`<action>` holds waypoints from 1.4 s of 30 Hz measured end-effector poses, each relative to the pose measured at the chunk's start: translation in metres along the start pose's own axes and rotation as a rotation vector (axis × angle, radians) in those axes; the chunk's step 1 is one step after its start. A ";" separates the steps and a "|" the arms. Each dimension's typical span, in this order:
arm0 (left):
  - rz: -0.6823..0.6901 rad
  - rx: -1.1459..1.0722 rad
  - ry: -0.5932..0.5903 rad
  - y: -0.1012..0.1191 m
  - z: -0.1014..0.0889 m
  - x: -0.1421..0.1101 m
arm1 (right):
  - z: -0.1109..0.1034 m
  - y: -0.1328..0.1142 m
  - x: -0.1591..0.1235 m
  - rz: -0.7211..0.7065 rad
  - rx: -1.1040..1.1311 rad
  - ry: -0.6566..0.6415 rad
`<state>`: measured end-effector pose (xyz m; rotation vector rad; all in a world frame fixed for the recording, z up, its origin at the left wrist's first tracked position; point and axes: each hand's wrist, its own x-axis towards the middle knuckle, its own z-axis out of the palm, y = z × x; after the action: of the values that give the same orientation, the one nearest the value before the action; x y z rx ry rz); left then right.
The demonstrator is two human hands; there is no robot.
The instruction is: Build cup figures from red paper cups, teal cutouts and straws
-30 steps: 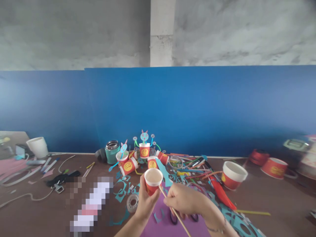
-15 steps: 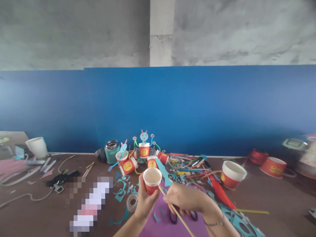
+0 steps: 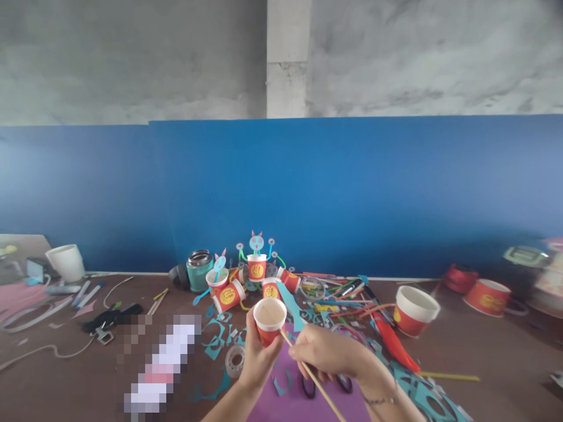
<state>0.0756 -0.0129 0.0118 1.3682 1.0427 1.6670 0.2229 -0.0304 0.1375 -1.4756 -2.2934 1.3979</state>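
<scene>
Over cluttered brown tabletop (image 3: 74, 384): gripping paper cup (image 3: 270, 317) in curled left hand (image 3: 258, 360), pinching stick (image 3: 318, 384) in folded right hand (image 3: 325, 351). Could dent cup by pushing stick too hard.

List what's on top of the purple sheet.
On the purple sheet: a curved blue paper scrap and two dark loops, apparently scissor handles. The right hand and wooden stick hide part; anything beneath them can't be seen.
</scene>
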 end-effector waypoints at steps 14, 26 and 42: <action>-0.036 -0.078 -0.002 0.004 0.000 0.001 | 0.005 0.006 0.009 -0.024 0.028 0.017; -0.075 -0.077 0.076 0.011 -0.001 0.005 | 0.009 0.009 0.023 -0.064 0.184 0.100; -0.067 -0.026 0.130 0.005 -0.001 0.008 | 0.019 0.014 0.035 -0.110 0.054 0.405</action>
<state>0.0732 -0.0081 0.0196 1.2082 1.1242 1.7320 0.2039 -0.0147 0.1028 -1.4350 -2.0337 1.0114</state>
